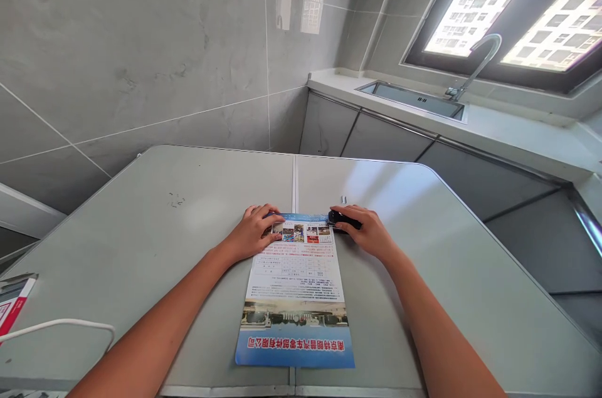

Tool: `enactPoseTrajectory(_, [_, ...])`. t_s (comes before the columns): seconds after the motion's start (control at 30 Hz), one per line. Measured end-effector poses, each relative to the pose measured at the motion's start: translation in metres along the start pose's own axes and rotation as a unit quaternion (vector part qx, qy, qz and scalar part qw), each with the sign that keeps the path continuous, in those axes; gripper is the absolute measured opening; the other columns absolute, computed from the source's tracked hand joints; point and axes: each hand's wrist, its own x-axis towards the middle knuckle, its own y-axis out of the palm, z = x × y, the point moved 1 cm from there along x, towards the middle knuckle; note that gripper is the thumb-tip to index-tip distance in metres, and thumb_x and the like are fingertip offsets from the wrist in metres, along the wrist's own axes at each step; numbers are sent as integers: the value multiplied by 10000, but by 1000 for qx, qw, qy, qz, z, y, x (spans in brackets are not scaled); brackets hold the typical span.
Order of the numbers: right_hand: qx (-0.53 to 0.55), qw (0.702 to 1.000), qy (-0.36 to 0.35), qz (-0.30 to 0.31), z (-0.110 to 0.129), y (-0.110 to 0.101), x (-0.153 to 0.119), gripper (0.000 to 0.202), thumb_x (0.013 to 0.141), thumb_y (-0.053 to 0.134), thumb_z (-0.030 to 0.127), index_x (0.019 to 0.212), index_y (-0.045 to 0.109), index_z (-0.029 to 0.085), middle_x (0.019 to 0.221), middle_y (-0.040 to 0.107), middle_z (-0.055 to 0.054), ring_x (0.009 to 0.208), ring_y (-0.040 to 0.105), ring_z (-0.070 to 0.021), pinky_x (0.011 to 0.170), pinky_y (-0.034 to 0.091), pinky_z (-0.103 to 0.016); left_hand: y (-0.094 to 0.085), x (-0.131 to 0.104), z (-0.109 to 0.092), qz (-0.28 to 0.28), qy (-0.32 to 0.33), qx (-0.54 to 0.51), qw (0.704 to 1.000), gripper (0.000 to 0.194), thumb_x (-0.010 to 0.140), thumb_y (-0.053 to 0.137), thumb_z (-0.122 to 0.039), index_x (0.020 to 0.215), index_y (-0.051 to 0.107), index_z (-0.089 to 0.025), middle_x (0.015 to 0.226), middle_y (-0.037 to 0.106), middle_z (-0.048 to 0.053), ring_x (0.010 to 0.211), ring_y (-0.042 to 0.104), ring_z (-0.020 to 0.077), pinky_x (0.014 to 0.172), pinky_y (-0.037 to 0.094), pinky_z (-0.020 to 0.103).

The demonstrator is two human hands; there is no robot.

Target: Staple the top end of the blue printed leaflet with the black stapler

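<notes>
A printed flyer point(295, 288) with blue ends lies flat on the table, its lettering upside down from where I look. My left hand point(258, 232) rests on its upper left corner, fingers spread across the paper. In my right hand point(367, 232) is a small black stapler point(343, 220), gripped at the flyer's upper right edge. The stapler's nose meets the paper there; whether its jaws are pressed together I cannot make out. Just beyond it lie small staple strips point(343, 199).
Loose staples point(175, 200) are scattered on the left of the grey table point(211, 178). A white cable point(61, 323) and a red-and-white box point(14, 307) sit at the left edge. Behind stands a counter with a sink point(414, 100) and a faucet point(475, 69).
</notes>
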Motion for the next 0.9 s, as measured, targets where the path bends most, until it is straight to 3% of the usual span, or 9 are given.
enactPoseTrajectory(0.2, [35,999,-10,40,5,-5,-1,319,953,622,322,1247,734,272,1091,762,-63,959,691,-245,888,555,-398,-2,-1,-1,-10,-3,-4,1000,310,948,676,-331,1250,678,-260,1312,594,89,1152,598,258,1161,322,558])
enactPoseTrajectory(0.4, [4,1000,6,25,11,-3,0,330,961,591,327,1259,726,282,1022,766,-57,909,685,-247,863,554,-408,-5,-1,-4,-14,1,-15,1000,321,927,694,-313,1245,695,-272,1300,599,84,1153,603,268,1151,350,557])
enactPoseTrajectory(0.73, [19,999,35,31,8,-2,-1,331,998,525,334,1288,679,289,1181,731,-59,1037,672,-249,935,532,-415,-6,-3,-3,-20,-8,-26,999,313,918,696,-284,1230,699,-255,1311,578,85,1197,595,280,1120,381,531])
enactPoseTrajectory(0.9, [-56,996,1,74,14,1,-2,459,913,667,315,1365,591,304,1234,709,-70,1120,628,-300,1012,474,-500,-5,-2,-8,-17,0,-27,999,309,929,686,-278,1238,689,-260,1304,581,88,1217,585,277,1110,385,520])
